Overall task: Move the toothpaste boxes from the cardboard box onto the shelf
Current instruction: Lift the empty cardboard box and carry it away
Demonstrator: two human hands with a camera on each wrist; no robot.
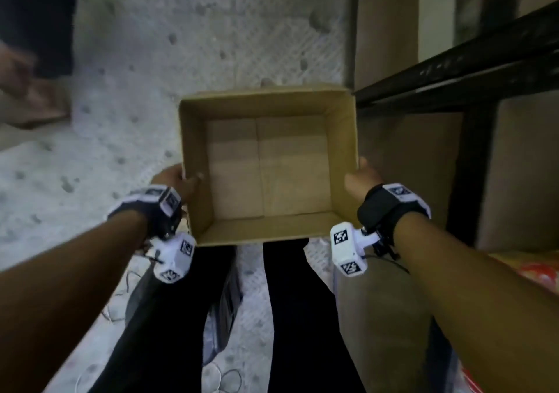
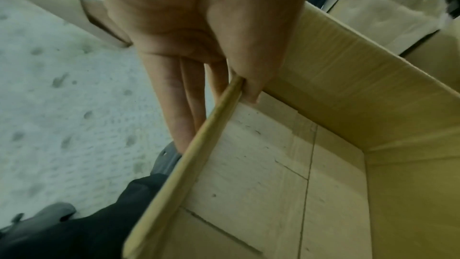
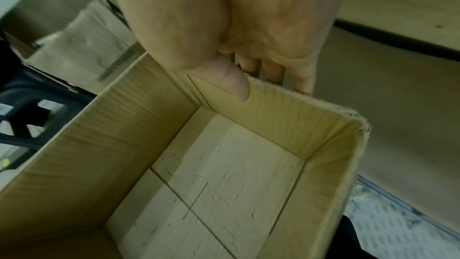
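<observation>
The cardboard box (image 1: 193, 138) is held open-topped above the pale speckled floor (image 1: 136, 60), in front of the person's dark-trousered legs (image 1: 299, 317), and is gripped on its two opposite side walls. The left hand (image 1: 177, 181) is clamped on the left wall: in the left wrist view the thumb (image 2: 251, 78) is seen pressed against the inner face of the wall while the fingers (image 2: 179, 105) are laid together, fairly straight, down the outer face, so that the cardboard edge is pinched between them. The right hand (image 1: 361, 179) is clamped on the right wall in the same manner: in the right wrist view the thumb (image 3: 234, 82) is seen inside the box against the wall and the fingers (image 3: 276, 72) are hooked over the rim on the outside. The interior of the box is shown in all three views as bare cardboard, its bottom flaps meeting in a seam; no toothpaste boxes are seen in it. A dark metal shelf (image 1: 472, 66) frame stands just to the right of the box, with brown cartons (image 1: 387, 29) stacked in and behind it. What is on the shelf boards cannot be made out, owing to blur.
</observation>
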